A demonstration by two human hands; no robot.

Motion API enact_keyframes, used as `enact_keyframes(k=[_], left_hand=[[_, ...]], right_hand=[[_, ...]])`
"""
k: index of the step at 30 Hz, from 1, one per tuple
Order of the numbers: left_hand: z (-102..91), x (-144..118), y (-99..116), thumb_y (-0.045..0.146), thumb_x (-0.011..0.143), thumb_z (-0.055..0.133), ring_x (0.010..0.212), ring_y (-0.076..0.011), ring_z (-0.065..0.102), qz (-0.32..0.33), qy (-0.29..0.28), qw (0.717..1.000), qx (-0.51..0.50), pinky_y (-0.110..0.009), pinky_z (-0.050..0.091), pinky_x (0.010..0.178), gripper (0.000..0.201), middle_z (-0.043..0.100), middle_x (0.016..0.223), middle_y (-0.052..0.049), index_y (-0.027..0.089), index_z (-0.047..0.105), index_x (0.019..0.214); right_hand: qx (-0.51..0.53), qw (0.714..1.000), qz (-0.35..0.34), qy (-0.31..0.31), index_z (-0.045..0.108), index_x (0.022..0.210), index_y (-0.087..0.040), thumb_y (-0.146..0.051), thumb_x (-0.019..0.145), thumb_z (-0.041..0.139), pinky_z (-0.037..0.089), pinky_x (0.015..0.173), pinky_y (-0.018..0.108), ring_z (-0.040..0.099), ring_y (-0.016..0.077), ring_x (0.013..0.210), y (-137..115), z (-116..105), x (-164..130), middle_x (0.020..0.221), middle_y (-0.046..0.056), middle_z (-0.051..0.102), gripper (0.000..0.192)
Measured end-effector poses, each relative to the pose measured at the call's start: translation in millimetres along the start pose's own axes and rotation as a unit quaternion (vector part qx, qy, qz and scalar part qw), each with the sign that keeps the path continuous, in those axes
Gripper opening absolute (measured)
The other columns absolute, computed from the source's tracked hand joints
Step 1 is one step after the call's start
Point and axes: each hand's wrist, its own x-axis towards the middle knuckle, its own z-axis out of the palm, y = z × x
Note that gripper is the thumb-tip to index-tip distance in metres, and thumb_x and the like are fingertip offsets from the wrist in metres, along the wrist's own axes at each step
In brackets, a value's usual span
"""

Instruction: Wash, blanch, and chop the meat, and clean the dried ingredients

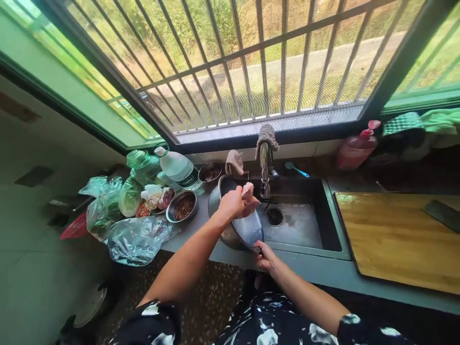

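A large metal pot (233, 235) is tipped on its side toward the sink (305, 223), its mouth facing right. My left hand (232, 203) is closed on a soft, pale pink piece (248, 191) over the pot's mouth; whether it is meat or cloth, I cannot tell. At the pot's near edge, the fingers of my right hand (265, 257) are wrapped around a small dark handle at the rim. The curved faucet (265, 160), with a cloth wrapped over its top, stands just behind the sink.
Left of the pot are a metal bowl with brownish bits (182, 207), a large plastic bottle (178, 167) and plastic bags (138, 239). On the right lies a wooden cutting board (395, 235) with a cleaver (443, 214). A pink pump bottle (357, 148) stands behind it.
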Motion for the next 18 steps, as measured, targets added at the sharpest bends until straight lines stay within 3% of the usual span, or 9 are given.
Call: enact_keyframes(k=[6,12,15,18], left_hand=[[9.8,7.3,33.7,0.035,0.071,0.064,0.099,-0.0284,0.056,-0.006,-0.004,0.999,0.049,-0.032,0.037,0.085,0.037,0.059,0.098,-0.014,0.016,0.049,0.099],[12.8,3.2,37.6,0.03,0.068,0.066,0.096,-0.0284,0.057,-0.003,-0.017,0.994,0.108,-0.032,0.038,0.084,0.038,0.06,0.096,-0.014,0.016,0.05,0.1],[9.9,1.5,29.7,0.027,0.071,0.063,0.095,-0.028,0.058,-0.007,-0.005,0.994,0.105,-0.032,0.038,0.083,0.033,0.06,0.095,-0.014,0.016,0.051,0.099],[3.3,1.1,11.2,0.029,0.068,0.066,0.095,-0.0277,0.058,-0.033,0.004,0.997,0.066,-0.032,0.038,0.083,0.033,0.061,0.093,-0.013,0.016,0.053,0.096]], right_hand=[[0.11,0.984,0.052,-0.131,0.053,0.079,-0.011,-0.019,0.073,0.039,0.02,0.028,0.006,0.029,-0.0009,0.03,28.5,27.5,18.1,0.066,0.007,0.062,0.017],[0.15,0.964,0.094,-0.197,0.053,0.08,-0.012,-0.024,0.073,0.041,0.021,0.027,0.007,0.026,-0.0015,0.03,60.6,48.5,48.3,0.075,0.008,0.063,0.018],[0.099,0.974,0.08,-0.189,0.053,0.077,-0.013,-0.024,0.072,0.042,0.021,0.028,0.008,0.024,-0.0016,0.031,63.0,55.0,48.7,0.074,0.008,0.063,0.016],[-0.055,0.988,0.003,-0.142,0.05,0.068,-0.015,-0.023,0.069,0.045,0.02,0.029,0.012,0.022,-0.0001,0.032,51.5,58.3,37.9,0.064,0.005,0.06,0.01]])
